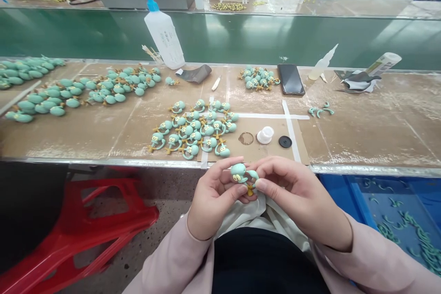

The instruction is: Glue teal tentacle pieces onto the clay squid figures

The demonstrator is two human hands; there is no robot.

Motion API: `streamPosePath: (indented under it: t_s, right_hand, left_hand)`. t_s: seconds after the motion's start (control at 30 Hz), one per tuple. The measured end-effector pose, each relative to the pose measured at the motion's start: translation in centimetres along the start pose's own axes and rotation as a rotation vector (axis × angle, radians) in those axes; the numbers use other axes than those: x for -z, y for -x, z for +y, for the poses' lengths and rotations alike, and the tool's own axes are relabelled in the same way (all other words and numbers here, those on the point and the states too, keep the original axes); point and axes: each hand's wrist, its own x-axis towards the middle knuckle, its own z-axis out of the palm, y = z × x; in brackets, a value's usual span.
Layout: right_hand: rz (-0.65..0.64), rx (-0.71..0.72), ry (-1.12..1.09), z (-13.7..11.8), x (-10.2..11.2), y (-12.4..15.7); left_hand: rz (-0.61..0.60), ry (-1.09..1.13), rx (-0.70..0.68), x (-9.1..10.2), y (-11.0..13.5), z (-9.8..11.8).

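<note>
A: Notes, near to far. What is closest?

B: Small teal figurine with rounded head, pale-yellow eyes and mustard base. Held over the lap, on the near side of the small white plastic cup, slightly left of it.

A: Why held that way?

B: My reading: eyes turned up toward the wearer, flank left free so both sets of fingertips can meet there.

A: Grip?

B: Left hand closed round the figurine, thumb on its lower front. Right hand in a narrow pinch, thumb at a curved teal piece beside the head. Cannot tell whether that piece is joined on.

A: Low down?

B: Blue plastic bin, near side and right of the cup, strewn with dark-teal curved strips.

A: On the brown counter?

B: Black round disc just right of the cup. Loose group of teal figurines left of it, probably set within easy reach. A few loose teal arcs right of the cup and farther back.

A: Beyond?

B: Black smartphone, behind and right of the cup. White plastic bottle with blue nozzle, behind and well left, upright though leaning in view.
</note>
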Motion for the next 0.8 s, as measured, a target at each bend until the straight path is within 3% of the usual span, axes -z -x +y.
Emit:
streamPosePath:
  t_s: [0.3,0.5,0.63,0.8]
  right_hand:
    - [-0.024,0.178,0.294,-0.2,0.3,0.1]
    - [0.102,0.484,0.568,0.0,-0.9,0.6]
    - [0.242,0.593,0.694,-0.3,-1.6,1.0]
    - [0.5,0.644,0.682,-0.5,-2.1,1.2]
  left_hand:
    - [-0.056,-0.241,-0.072,-0.4,0.8,1.1]
    - [-0.171,-0.173,-0.125,-0.7,1.4,0.6]
    - [-0.125,-0.077,-0.242,-1.4,1.0,-0.2]
    - [-0.241,0.102,-0.367,-2.0,1.3,-0.1]
